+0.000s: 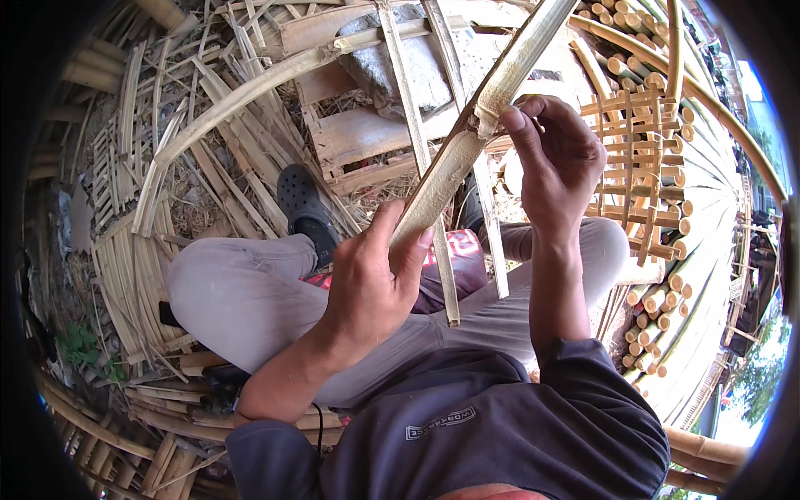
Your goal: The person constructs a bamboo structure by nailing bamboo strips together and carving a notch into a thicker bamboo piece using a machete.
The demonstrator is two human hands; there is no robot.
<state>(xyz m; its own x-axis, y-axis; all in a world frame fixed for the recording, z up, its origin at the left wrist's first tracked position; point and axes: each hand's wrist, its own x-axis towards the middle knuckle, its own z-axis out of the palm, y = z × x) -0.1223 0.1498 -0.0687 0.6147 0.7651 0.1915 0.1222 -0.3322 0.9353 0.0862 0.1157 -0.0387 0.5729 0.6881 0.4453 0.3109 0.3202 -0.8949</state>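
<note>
A split length of bamboo slants up and to the right in front of me, its pale hollow side showing and a node partway along. My left hand is closed around its lower end, with the thumb along the near edge. Beside the node, my right hand has its thumb and curled fingers drawn together in a pinch. The thumb tip is at the bamboo's edge; whatever lies between the fingers is too small to tell. Below the piece, two narrow bamboo strips run from the far side down toward my lap.
A grey stone block rests on wooden slats ahead. A long bent bamboo strip crosses at left, above scattered split bamboo. At right stand a bamboo lattice and stacked cut poles. A dark clog is on my foot.
</note>
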